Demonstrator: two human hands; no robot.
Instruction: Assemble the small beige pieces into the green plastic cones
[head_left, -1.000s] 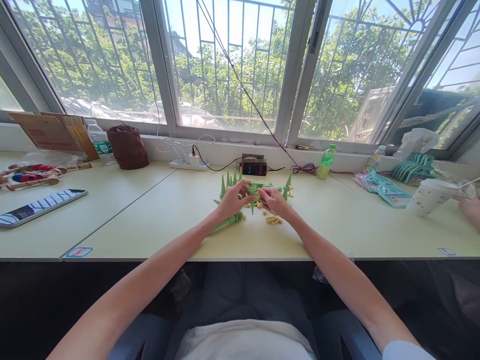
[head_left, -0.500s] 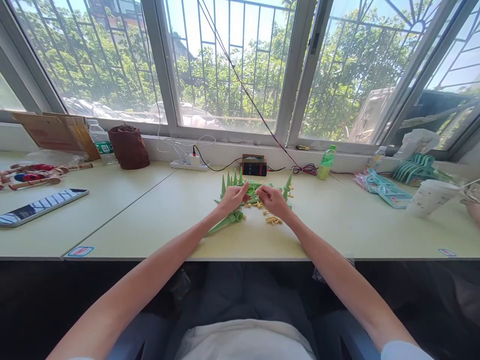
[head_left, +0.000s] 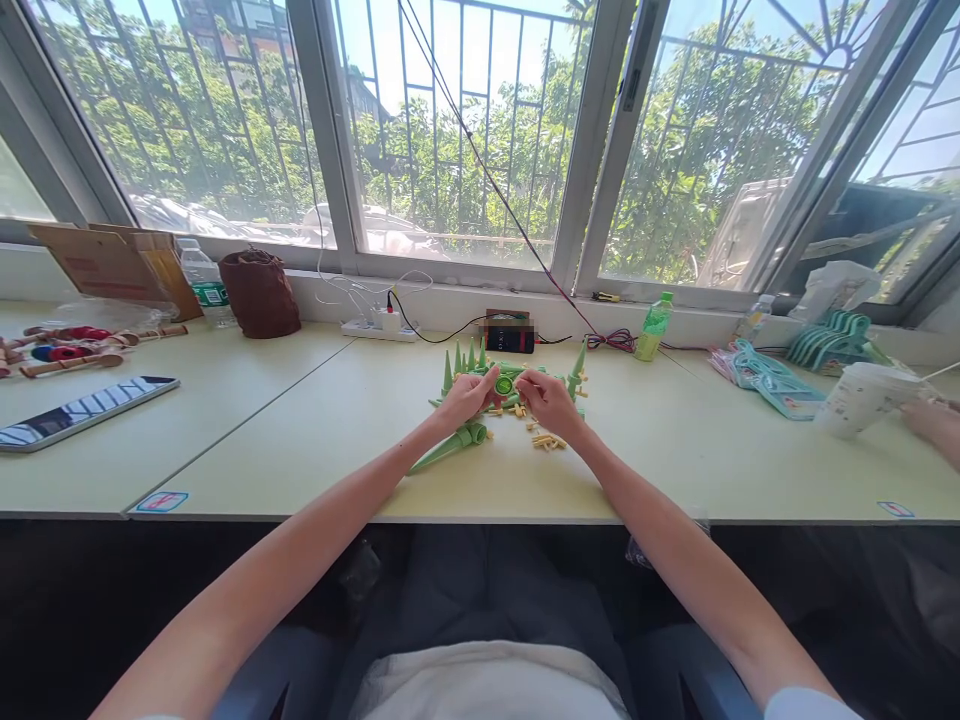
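Above the middle of the table, my left hand (head_left: 471,397) is closed around a green plastic cone (head_left: 504,385), whose round open end faces me. My right hand (head_left: 546,400) is pinched right beside the cone's rim; what sits between its fingertips is too small to make out. Several pointed green cones (head_left: 448,372) stand upright behind my left hand, and another green cone (head_left: 576,370) stands behind my right. Below my left wrist, green cones (head_left: 454,447) lie on their side, stacked together. Small tan pegs (head_left: 549,441) lie scattered under my right hand.
A phone-like black device (head_left: 510,337) stands behind the cones. A green bottle (head_left: 654,328), turquoise hangers (head_left: 780,385) and a white cup (head_left: 862,398) are to the right, with another person's hand (head_left: 934,425) by the cup. A tablet (head_left: 86,412) lies left.
The cone in my left hand has turned so its round opening faces me more directly. The other person's hand at the right has come closer to the cup.
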